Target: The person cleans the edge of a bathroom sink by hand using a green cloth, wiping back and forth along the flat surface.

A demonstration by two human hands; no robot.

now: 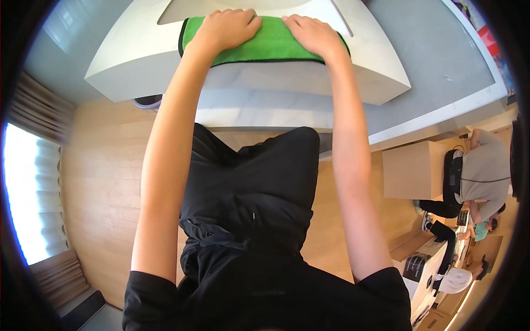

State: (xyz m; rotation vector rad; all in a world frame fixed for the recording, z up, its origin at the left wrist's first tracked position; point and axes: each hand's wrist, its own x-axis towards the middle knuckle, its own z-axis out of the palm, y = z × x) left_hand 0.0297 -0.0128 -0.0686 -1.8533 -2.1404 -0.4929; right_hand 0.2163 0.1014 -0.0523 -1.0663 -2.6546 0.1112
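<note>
1. Item: one green cloth (270, 48) with a black border. It lies lengthwise along the near edge of the white surface (130, 47), just in front of the basin recess (301, 6). Whether it is folded or a single layer cannot be told.

2. Left hand (227, 28): palm down on the left part of the cloth. Its fingers sit close together and bend toward the far border, with the thumb on the inner side. A pinch on the fabric cannot be confirmed.

3. Right hand (316, 36): palm down on the right part of the cloth, well apart from the left. Its fingers lie side by side, pointing forward and inward; whether they grip or merely press cannot be told.

4. Progress, by judgement: the cloth is in place on the surface, with both hands on it. It is neither lifted clear nor set aside, so handling appears unfinished. How much is left cannot be established; no mark on the surface separates treated from untreated parts.

5. Surroundings: a grey surface (422, 41) adjoins on the right. A cardboard box (408, 168) and a co-worker in a grey shirt (486, 168) are well apart from the cloth.
</note>
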